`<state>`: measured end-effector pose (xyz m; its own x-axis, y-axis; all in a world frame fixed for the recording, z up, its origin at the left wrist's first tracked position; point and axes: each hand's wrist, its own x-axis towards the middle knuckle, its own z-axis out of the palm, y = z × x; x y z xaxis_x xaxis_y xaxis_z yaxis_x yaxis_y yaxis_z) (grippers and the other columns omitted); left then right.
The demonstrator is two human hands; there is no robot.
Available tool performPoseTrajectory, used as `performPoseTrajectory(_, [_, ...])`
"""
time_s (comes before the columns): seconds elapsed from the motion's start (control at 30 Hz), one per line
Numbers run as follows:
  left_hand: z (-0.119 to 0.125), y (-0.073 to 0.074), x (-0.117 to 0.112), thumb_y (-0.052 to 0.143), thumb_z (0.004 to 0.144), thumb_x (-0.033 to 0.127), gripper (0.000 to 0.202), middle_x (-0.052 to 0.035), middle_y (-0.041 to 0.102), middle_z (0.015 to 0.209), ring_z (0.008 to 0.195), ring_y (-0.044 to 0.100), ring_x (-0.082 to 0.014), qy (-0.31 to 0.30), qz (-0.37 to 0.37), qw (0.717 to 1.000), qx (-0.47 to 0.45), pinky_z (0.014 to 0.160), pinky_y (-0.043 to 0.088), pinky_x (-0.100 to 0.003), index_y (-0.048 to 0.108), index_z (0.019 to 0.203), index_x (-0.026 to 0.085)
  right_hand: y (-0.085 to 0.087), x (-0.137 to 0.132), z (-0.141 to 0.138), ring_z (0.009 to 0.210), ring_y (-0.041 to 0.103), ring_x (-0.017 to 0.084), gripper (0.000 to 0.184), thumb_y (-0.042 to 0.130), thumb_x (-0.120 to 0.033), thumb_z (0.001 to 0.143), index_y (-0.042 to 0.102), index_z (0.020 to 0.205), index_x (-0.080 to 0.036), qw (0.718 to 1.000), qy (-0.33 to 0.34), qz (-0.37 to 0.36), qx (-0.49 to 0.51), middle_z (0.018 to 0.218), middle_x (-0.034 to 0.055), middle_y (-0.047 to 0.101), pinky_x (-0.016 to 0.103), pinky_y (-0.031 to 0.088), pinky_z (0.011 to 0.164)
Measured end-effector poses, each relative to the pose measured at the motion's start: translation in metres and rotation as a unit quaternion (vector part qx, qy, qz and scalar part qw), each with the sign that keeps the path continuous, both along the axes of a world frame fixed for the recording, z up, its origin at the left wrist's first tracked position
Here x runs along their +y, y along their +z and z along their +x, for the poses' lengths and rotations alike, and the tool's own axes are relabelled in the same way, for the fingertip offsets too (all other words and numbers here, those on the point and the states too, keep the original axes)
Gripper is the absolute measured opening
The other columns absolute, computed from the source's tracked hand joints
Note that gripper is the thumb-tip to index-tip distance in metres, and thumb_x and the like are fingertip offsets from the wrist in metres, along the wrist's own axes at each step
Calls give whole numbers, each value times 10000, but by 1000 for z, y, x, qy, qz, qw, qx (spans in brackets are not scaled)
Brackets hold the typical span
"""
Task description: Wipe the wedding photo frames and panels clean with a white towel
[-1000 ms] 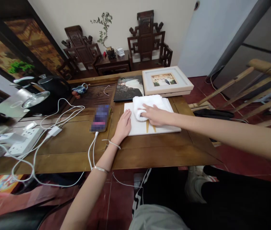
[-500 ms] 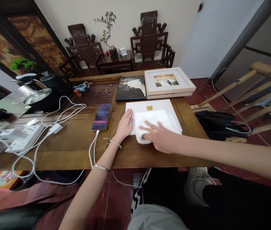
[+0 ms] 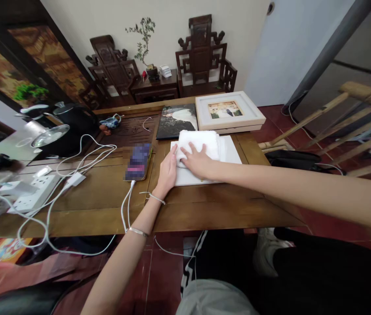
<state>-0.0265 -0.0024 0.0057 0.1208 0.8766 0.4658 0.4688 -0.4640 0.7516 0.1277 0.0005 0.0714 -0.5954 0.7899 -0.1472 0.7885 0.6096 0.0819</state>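
Observation:
A folded white towel [image 3: 193, 142] lies on a flat white board [image 3: 231, 151] on the wooden table. My right hand [image 3: 200, 162] presses down on the towel with its fingers spread. Part of the towel and of the board beneath is hidden by that hand. Along the board's left edge rests my left hand [image 3: 168, 168], its fingers stretched out and holding nothing. Only a sliver of a small gold mark shows at the board's near edge, below my right wrist.
Behind the board lie a dark photo panel [image 3: 168, 124] and a white-framed picture [image 3: 249, 111]. To the left are a phone [image 3: 138, 162] on a charging cable, a power strip [image 3: 36, 194] with tangled cords, and a black kettle [image 3: 70, 116]. A wooden chair [image 3: 362, 113] stands at the right.
My right hand and the towel have moved away from me and left across the board. The gold mark is now mostly hidden. My left hand has turned slightly on its side at the board's edge.

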Motion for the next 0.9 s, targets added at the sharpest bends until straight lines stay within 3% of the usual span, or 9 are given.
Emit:
performPoseTrajectory(0.23, [-2, -7, 6, 160, 1015, 600, 677, -67, 446, 1543, 1482, 325, -212, -19, -35, 991, -130, 1242, 219, -417, 530, 1415, 200, -3, -59, -3, 1441, 241, 482, 412, 492, -118, 925, 639, 1295, -222, 993, 110, 39, -9, 1600, 145, 316, 782, 331, 1011])
performPoseTrajectory(0.43, [0, -10, 6, 290, 1029, 502, 563, -97, 512, 1491, 1415, 446, -230, 33, -35, 999, -9, 1225, 283, -422, 561, 1381, 156, 11, -89, 23, 1404, 331, 465, 451, 577, -74, 828, 656, 1249, -215, 988, 150, 7, -29, 1546, 152, 415, 712, 406, 987])
performPoseTrajectory(0.53, [0, -14, 8, 364, 1019, 382, 452, -92, 544, 1462, 1400, 467, -243, 26, -38, 998, 51, 1212, 311, -452, 598, 1338, 162, 16, -79, 36, 1386, 364, 445, 510, 560, -40, 790, 632, 1267, -206, 991, 125, -4, -39, 1525, 152, 444, 664, 422, 982])
performPoseTrajectory(0.67, [-1, -18, 12, 415, 977, 257, 401, -110, 543, 1461, 1420, 437, -251, 7, -31, 995, 98, 1215, 302, -462, 618, 1304, 141, 17, -45, 49, 1371, 383, 423, 531, 489, -4, 788, 615, 1273, -178, 995, 95, -5, -23, 1512, 170, 453, 586, 449, 934])
performPoseTrajectory(0.8, [-1, -16, 12, 435, 957, 224, 395, -122, 544, 1461, 1423, 432, -255, 0, -24, 992, 123, 1213, 306, -445, 623, 1292, 132, 20, -5, 46, 1045, 618, 324, 471, 444, -12, 820, 635, 1231, -141, 998, 50, -16, 29, 1187, 216, 652, 414, 443, 775])
performPoseTrajectory(0.9, [0, -12, 10, 433, 951, 202, 380, -120, 565, 1440, 1390, 474, -263, -13, -10, 992, 129, 1183, 355, -439, 630, 1270, 137, 27, 23, 33, 866, 621, 262, 462, 442, -32, 822, 633, 1230, -134, 997, 37, -33, 67, 1047, 187, 680, 347, 375, 681])
